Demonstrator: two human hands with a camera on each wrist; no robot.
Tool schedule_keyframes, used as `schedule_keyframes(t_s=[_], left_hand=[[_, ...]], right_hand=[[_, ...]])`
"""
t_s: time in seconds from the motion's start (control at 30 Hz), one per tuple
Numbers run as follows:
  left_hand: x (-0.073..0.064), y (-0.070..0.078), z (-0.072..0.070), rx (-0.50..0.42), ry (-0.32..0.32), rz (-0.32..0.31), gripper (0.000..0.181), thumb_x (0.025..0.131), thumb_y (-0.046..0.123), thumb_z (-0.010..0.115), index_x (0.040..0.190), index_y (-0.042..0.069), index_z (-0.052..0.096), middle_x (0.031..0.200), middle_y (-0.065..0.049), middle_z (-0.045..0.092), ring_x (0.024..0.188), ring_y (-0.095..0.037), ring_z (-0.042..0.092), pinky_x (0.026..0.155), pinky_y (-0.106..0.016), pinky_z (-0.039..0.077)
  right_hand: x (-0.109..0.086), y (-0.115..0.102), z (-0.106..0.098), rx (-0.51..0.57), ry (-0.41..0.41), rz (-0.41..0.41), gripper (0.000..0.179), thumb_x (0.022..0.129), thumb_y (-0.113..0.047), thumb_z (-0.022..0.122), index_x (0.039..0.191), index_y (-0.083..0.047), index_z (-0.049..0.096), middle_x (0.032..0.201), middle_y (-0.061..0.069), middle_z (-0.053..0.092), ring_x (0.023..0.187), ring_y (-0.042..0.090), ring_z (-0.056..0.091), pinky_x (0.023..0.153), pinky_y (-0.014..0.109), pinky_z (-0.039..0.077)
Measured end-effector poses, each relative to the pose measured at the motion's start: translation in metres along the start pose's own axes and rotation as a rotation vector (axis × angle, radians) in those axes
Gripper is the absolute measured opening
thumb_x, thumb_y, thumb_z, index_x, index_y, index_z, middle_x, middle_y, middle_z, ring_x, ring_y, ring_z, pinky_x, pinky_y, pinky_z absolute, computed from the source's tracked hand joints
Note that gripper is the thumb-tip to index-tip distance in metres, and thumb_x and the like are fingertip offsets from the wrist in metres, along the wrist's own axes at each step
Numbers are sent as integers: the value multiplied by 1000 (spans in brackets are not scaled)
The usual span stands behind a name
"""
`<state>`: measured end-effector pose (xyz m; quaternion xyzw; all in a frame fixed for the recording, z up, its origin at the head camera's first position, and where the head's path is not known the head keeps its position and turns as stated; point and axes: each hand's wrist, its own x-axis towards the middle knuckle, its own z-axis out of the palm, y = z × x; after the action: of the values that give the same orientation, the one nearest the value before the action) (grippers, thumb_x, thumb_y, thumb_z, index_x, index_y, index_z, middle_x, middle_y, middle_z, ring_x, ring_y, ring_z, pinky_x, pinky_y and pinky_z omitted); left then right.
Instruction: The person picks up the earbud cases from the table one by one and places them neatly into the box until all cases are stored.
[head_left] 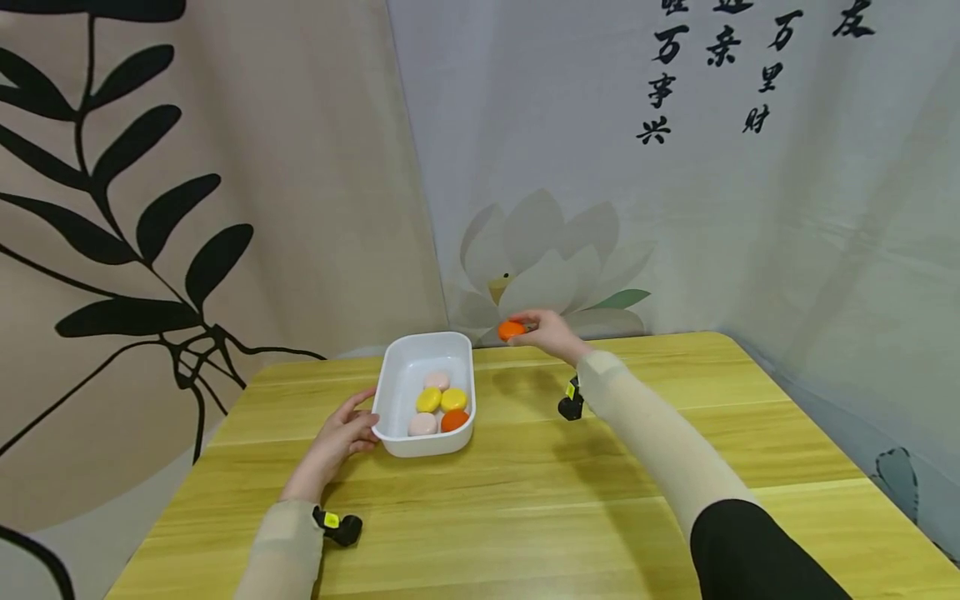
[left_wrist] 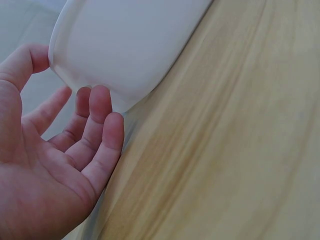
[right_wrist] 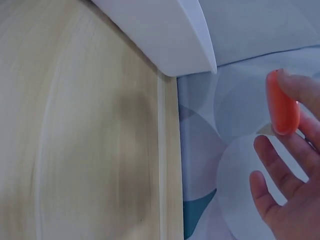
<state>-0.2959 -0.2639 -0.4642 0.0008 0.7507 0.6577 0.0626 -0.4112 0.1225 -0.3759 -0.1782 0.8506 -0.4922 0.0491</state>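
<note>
My right hand (head_left: pixel 551 335) pinches an orange rounded disc (head_left: pixel 512 331) between thumb and fingers, in the air by the table's back edge, right of a white tray (head_left: pixel 425 446). In the right wrist view the disc (right_wrist: pixel 283 104) shows edge-on, its two lower fingers apart from it. My left hand (head_left: pixel 341 439) holds the tray at its left side; in the left wrist view a digit is at the rim and curled fingertips (left_wrist: pixel 101 98) meet the outer wall. Inside the tray lie two yellow discs (head_left: pixel 429 400), two pale pink discs (head_left: pixel 422 424) and another orange disc (head_left: pixel 454 420).
The tray stands on a wood-grain table (head_left: pixel 495 517), near its back edge. Behind hangs a pale curtain (head_left: pixel 712 233) printed with a lotus, leaves and black characters. Each wrist wears a small black camera, such as the one (head_left: pixel 572 402) on the right.
</note>
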Motion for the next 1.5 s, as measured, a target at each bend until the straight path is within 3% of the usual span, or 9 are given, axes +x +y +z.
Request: schedule_keyframes(t_s=[0.9,1.5], left_hand=[[1,0,1,-4,22,-4,60,95,17,61,150,17,35,121,-19,54,78,-18,59,70,-28,55],[0,0,0,-5,20,1,62,94,17,61,150,15,34,114,-15,57,78,-19,59,71,-28,55]], right_hand=[[22,-30,32,1,-52,-21,53,85,-18,76,133,-7,58,120,8,62,105,23,59,88,34,51],[32,-43,51,-79,-54,-44,52,84,-27,77,131,-11,61,123,5,63,107,21,57,90,35,50]])
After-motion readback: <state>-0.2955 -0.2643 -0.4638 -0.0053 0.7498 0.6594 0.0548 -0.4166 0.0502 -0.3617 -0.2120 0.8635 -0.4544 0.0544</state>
